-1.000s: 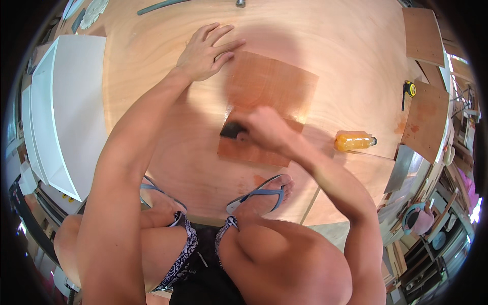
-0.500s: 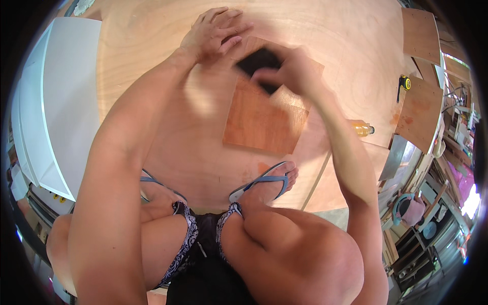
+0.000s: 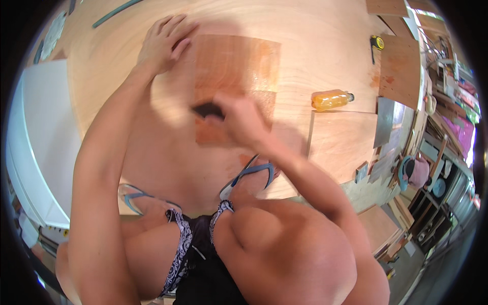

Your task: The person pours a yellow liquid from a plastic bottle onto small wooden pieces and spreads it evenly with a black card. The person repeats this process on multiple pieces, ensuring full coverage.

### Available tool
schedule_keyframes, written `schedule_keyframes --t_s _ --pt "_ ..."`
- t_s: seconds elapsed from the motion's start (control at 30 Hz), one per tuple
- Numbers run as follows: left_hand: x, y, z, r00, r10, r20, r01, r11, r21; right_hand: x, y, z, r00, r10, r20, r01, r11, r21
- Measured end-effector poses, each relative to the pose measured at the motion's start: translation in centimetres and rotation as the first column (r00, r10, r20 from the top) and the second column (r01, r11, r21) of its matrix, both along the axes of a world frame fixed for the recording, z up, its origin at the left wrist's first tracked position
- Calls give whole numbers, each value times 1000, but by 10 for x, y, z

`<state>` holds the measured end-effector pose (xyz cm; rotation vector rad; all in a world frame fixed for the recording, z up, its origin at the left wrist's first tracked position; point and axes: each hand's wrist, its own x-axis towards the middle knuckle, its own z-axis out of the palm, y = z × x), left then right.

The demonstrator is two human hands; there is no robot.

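My left hand (image 3: pixel 163 44) rests with its fingers apart on the large pale plywood sheet (image 3: pixel 101 46), at the upper left corner of a reddish-brown square wood panel (image 3: pixel 234 63). The panel has a wet-looking sheen on its right side. Over the lower part of the panel, my right hand (image 3: pixel 235 116) grips a flat black pad (image 3: pixel 202 109), blurred by motion; its exact shape is hard to make out. An orange-yellow liquid bottle (image 3: pixel 329 99) lies on its side right of the panel.
A white box-like panel (image 3: pixel 46 137) stands at the left. A yellow tape measure (image 3: pixel 376 43) and brown boards (image 3: pixel 399 71) lie at the right, a dark rod (image 3: pixel 114 13) at the top. My sandalled feet are below the panel; stacked wood and clutter fill the right edge.
My right hand swept the black pad up across the panel, then back down to its lower part. My left hand stays open by the upper corner. The whole view has shifted.
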<state>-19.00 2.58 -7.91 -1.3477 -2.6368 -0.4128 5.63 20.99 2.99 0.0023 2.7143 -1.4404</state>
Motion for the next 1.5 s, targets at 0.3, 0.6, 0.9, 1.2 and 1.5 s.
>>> schedule_keyframes --t_s 0.3,0.6,0.9,1.2,1.5 --pt "-1 2 -1 999 -40 -35 42 998 52 74 133 -1 650 -750 128 733 662 158" --pt "15 37 29 993 106 42 -114 918 379 60 119 -12 723 -680 -124 690 720 73" --pt "195 145 166 50 -244 968 -446 862 240 50 92 10 630 -540 -558 686 724 74" --pt "172 133 142 74 -193 978 -720 668 186 77 112 10 644 -565 -516 737 640 218" --pt "21 65 75 657 -116 745 -649 416 636 87 227 -30 101 -983 153 736 177 654"
